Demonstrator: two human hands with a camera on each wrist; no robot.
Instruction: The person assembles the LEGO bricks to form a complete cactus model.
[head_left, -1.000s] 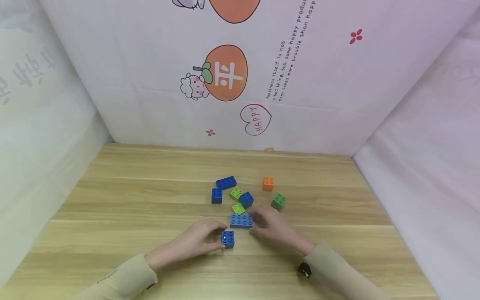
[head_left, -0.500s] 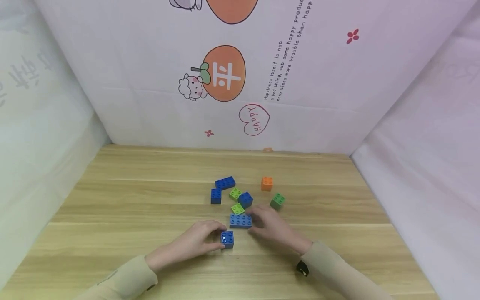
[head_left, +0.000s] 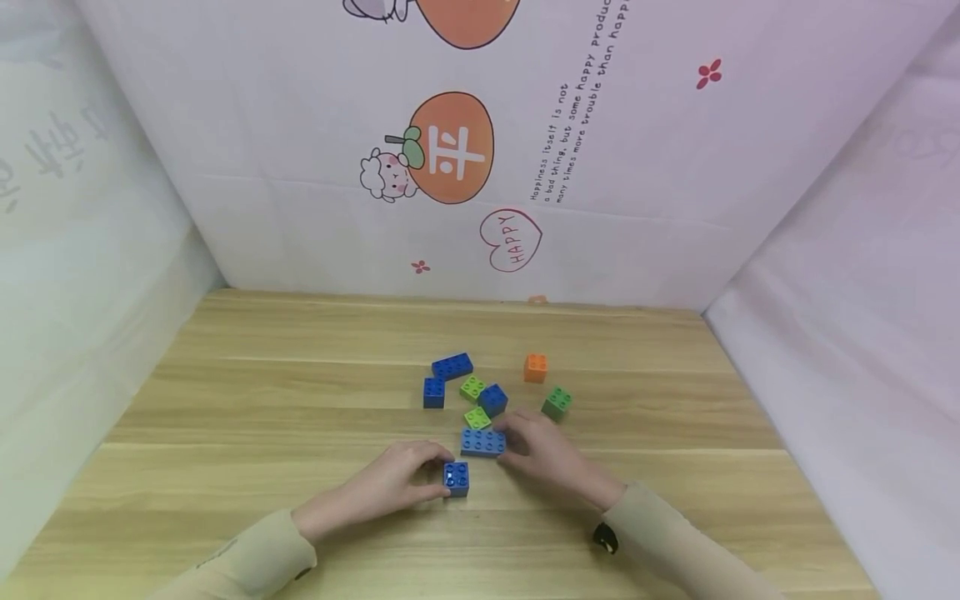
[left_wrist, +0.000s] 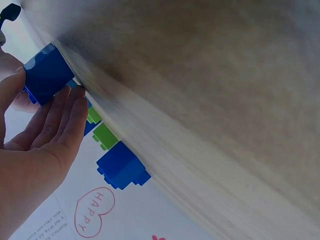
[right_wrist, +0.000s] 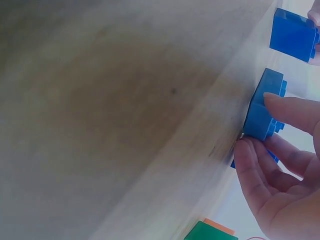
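Observation:
In the head view my left hand (head_left: 401, 479) holds a square blue brick (head_left: 456, 479) between thumb and fingers, studs up. The left wrist view has the thumb on one side of this brick (left_wrist: 48, 74) and the fingers on the other. My right hand (head_left: 551, 458) grips the right end of a longer, lighter blue brick (head_left: 482, 442) with eight studs, just behind the square one. In the right wrist view its thumb lies on the long brick's (right_wrist: 264, 105) near side, and the fingers curve round its end. The two bricks stand apart.
Behind the hands lie two lime bricks (head_left: 477, 417), a blue brick (head_left: 492, 400), another square blue brick (head_left: 433, 392) and a long dark blue brick (head_left: 452, 366). Further right stand an orange brick (head_left: 536, 367) and a green brick (head_left: 557, 403). A printed cloth (head_left: 600, 250) rises behind the wooden table (head_left: 300, 375).
Both hands stay at the same two bricks. The head view shifts slightly left and back; the right forearm moves a little, while the bricks keep their places on the table.

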